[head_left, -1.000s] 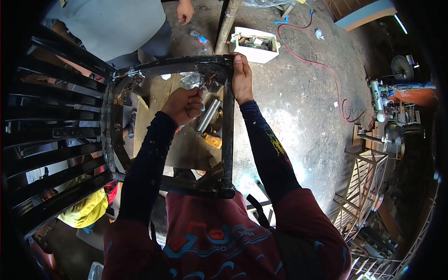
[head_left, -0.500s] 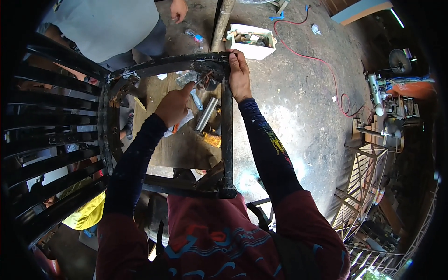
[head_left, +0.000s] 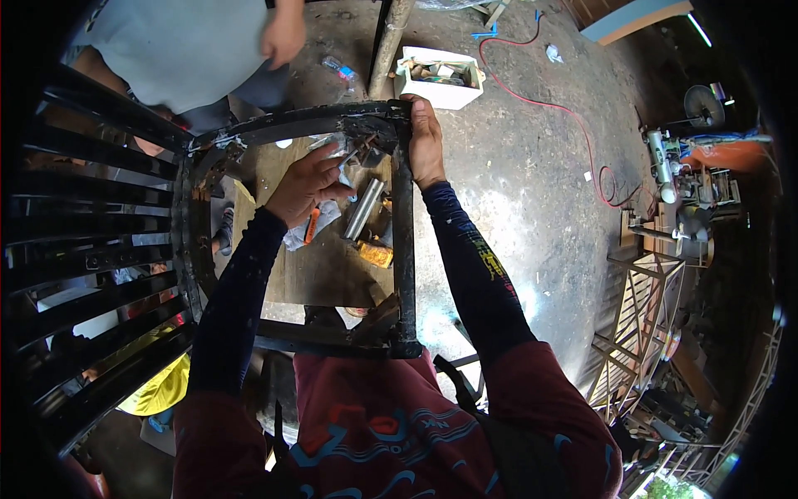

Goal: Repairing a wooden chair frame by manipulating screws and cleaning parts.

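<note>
The right hand [head_left: 426,154] has its grip clasped on the far right corner of a black frame [head_left: 405,274], which lies in front of the person, its long slats [head_left: 91,227] running off to the left. The left hand [head_left: 301,185] is over the frame's opening, its grip loose with fingers spread. Below, on a wooden surface [head_left: 324,279], lie a silver cylinder [head_left: 363,209], an orange-handled tool [head_left: 312,224] and a yellowish block [head_left: 376,254]. A white box [head_left: 436,94] sits on the floor [head_left: 515,166] beyond the right hand, near a co-worker's hand [head_left: 285,37].
</note>
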Motion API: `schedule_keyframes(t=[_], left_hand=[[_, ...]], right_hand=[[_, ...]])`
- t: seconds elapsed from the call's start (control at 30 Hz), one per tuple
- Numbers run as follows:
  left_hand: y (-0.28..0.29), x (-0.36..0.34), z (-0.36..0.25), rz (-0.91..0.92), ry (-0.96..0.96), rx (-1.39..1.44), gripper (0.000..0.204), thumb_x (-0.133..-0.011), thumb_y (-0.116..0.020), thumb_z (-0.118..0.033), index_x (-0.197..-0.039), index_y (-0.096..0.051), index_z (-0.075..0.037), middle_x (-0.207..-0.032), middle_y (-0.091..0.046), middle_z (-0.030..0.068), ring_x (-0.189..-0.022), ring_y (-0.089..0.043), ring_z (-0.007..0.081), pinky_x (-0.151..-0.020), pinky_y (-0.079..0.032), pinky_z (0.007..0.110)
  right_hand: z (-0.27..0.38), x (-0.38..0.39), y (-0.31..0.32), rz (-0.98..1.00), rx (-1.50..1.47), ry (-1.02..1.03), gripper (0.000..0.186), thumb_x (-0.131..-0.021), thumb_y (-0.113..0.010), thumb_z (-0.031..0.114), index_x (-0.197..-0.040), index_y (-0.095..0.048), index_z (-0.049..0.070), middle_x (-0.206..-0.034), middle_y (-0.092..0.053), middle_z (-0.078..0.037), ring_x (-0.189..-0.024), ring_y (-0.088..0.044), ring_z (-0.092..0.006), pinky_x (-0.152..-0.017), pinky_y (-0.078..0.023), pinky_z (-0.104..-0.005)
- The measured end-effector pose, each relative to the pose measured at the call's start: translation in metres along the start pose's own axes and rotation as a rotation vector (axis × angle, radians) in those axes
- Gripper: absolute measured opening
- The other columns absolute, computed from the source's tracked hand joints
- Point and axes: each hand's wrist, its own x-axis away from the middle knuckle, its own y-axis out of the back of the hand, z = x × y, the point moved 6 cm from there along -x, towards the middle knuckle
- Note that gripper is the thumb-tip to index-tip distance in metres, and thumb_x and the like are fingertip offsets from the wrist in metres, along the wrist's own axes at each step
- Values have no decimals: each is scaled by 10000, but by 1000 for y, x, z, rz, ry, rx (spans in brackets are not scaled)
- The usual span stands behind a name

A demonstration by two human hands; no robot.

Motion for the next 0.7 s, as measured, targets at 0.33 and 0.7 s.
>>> schedule_keyframes(t=[0.33, 0.7], left_hand=[[9, 10, -10, -174, -321, -1264, 382, -996, -572, -377, -1014, -635, -1, -788, -682, 68, -603, -636, 199, -584, -534, 357], [-13, 24, 8, -206, 405, -63, 318, -1054, -471, -263, -848, -573, -42, -616, -478, -29, -434, -321, 50, -392, -236, 221]], right_hand=[[-1, -2, -1, -1, 65, 45, 333, -1074, -425, 300, -1182, -603, 40, -1076, -616, -34, -1012, -546, -121, -944, -423, -246], [1, 3, -6, -6, 26, 3, 324, -1069, -440, 305, -1176, -596, 42, -1071, -604, -34, -1004, -529, -124, -936, -418, -253]])
